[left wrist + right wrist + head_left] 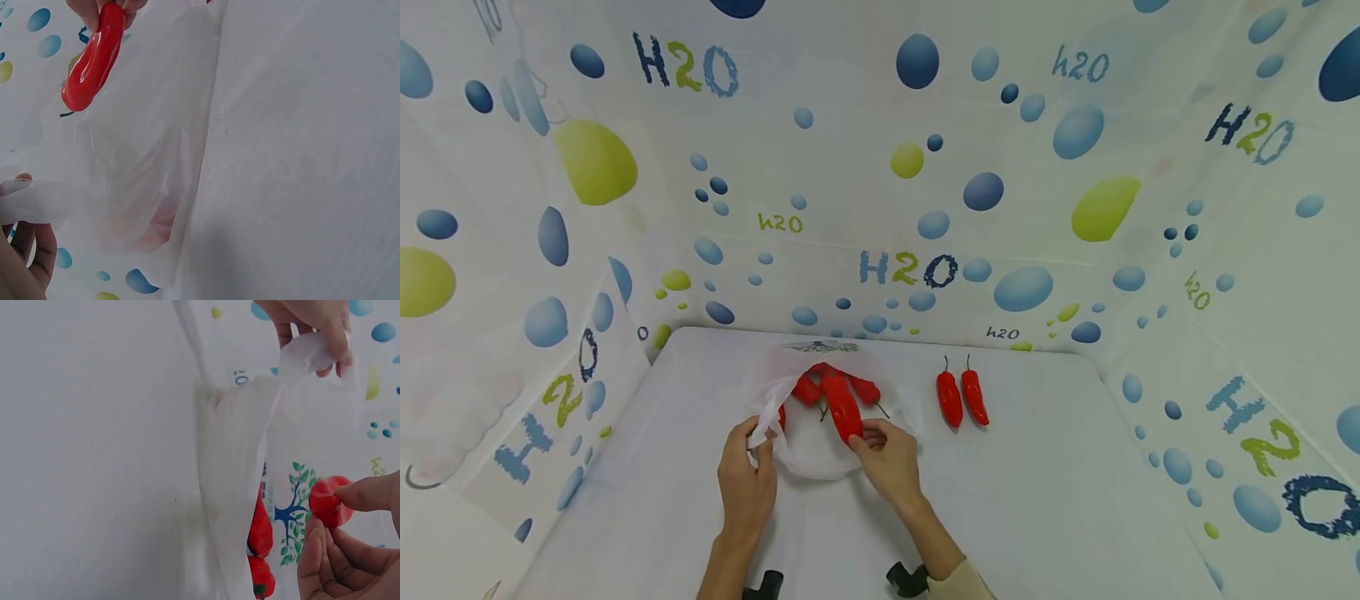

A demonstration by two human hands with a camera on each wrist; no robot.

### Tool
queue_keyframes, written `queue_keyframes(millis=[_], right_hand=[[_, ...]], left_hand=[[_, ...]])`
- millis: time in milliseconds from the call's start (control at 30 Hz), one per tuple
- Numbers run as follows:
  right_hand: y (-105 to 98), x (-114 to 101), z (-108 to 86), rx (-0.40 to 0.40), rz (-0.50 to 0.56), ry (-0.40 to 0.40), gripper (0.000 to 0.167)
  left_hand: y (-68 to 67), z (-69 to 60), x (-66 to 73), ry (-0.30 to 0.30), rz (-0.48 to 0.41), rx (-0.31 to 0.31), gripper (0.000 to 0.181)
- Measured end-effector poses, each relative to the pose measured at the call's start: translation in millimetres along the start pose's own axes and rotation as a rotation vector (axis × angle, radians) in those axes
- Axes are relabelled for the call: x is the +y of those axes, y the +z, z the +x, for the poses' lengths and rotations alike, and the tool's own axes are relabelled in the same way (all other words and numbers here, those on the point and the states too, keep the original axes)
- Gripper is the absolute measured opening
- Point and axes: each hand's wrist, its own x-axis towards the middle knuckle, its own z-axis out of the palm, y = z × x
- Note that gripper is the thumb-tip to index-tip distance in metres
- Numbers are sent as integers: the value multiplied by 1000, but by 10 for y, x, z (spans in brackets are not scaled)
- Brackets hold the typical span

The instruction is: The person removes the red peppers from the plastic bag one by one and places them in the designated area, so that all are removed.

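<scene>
Currently, the left hand (748, 477) pinches the bag (820, 468) at its left edge, mouth open; the right hand (891, 462) has its fingers clamped on a pepper (841, 402) at the mouth. Step: apparently pepper transfer, direction unclear. Next move calls for a clear opening.

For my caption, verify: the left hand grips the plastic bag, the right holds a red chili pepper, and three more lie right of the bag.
Not three: the head view shows two red chili peppers right of the bag. The rest holds.
</scene>
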Motion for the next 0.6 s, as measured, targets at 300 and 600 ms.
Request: queue_keyframes(millis=[300,600], right_hand=[[-70,37,-23,26,-3,2,20],[-145,8,-62,52,-1,-21,21]], left_hand=[[26,-3,-34,16,-2,-3,30],[20,-13,-48,18,-13,-20,29]])
